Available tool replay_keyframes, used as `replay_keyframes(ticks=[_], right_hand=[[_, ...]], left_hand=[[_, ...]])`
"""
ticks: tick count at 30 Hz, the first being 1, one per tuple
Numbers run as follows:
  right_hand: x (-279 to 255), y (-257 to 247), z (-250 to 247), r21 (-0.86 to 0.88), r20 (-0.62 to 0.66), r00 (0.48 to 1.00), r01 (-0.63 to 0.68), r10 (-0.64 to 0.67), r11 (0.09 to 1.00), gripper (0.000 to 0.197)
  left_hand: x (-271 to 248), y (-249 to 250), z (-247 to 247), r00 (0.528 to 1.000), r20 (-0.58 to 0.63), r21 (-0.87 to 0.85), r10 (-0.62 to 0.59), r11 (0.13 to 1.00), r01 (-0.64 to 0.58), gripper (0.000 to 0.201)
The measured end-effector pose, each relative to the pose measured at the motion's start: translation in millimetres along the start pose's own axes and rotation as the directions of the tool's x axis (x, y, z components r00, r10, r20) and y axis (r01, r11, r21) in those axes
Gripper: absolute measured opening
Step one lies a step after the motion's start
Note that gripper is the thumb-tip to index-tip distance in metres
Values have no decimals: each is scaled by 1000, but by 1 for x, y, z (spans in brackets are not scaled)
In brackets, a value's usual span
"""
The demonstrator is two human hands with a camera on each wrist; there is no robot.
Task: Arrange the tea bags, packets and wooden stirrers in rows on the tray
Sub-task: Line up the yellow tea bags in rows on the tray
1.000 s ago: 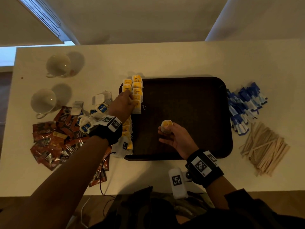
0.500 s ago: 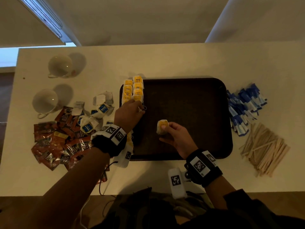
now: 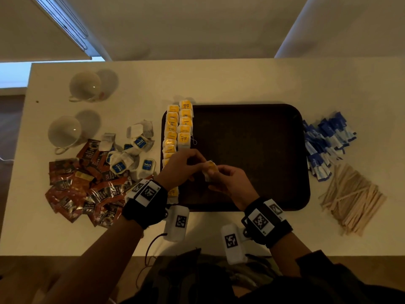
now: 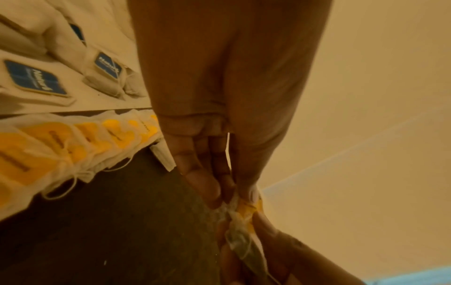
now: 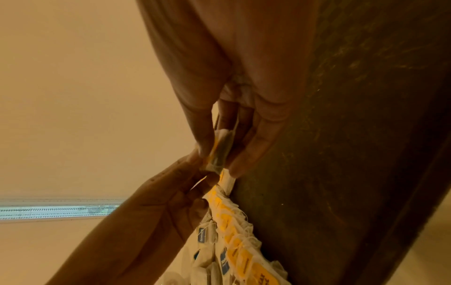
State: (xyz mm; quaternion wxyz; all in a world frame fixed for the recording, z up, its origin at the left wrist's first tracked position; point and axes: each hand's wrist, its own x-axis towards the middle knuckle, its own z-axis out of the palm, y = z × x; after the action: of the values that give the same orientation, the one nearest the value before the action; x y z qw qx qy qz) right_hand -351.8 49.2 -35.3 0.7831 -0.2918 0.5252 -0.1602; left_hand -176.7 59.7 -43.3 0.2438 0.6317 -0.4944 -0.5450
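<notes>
Over the middle of the dark tray (image 3: 252,150), both hands meet on one yellow tea bag (image 3: 210,168). The right hand (image 3: 230,183) has its grip pinched on the bag, thumb on one face and fingers on the other, as the right wrist view shows. The left hand (image 3: 178,167) has its grip pinched on the other end of the same bag, fingertips (image 4: 209,190) and thumb closed on its paper edge. The bag is held above the tray, not lying on it.

Along the left edge of the tray lie two rows of yellow tea bags (image 3: 178,128), overlapping one another; the outer row runs from the far left corner toward the near edge and passes under the left wrist, while the inner row is shorter and ends just beyond the left hand.

On the bench (image 3: 219,84), just left of the tray, sits a loose heap of white tea bags with blue tags (image 3: 133,154). Further left, toward the near left corner, is a scatter of red and black packets (image 3: 81,191). Two white cups (image 3: 74,110) stand near the far left corner, one behind the other.

Right of the tray, a pile of blue and white packets (image 3: 326,145) lies by its right edge, and a bundle of wooden stirrers (image 3: 352,198) rests nearer the bench's front edge, just beside that pile.
</notes>
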Motion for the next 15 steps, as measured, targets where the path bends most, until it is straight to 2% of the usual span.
replay_keyframes(ticks=[5,7,11,15], right_hand=[[0,2,-1,-61,-13,999,-47,46,997,12],[0,3,-1,-93,-28,998,-58,56,994,10],[1,4,-2,-129,-52,994,-99,93,987,9],[-1,5,-6,-143,-67,992,-115,106,983,11]], left_hand=[[-3,-4,-9,998,39,-30,-55,998,56,10],[-2,-5,-15,998,3,2,-69,998,69,12],[8,-10,-30,985,-164,158,-46,985,72,8],[22,-14,-42,983,-182,365,-30,926,96,12]])
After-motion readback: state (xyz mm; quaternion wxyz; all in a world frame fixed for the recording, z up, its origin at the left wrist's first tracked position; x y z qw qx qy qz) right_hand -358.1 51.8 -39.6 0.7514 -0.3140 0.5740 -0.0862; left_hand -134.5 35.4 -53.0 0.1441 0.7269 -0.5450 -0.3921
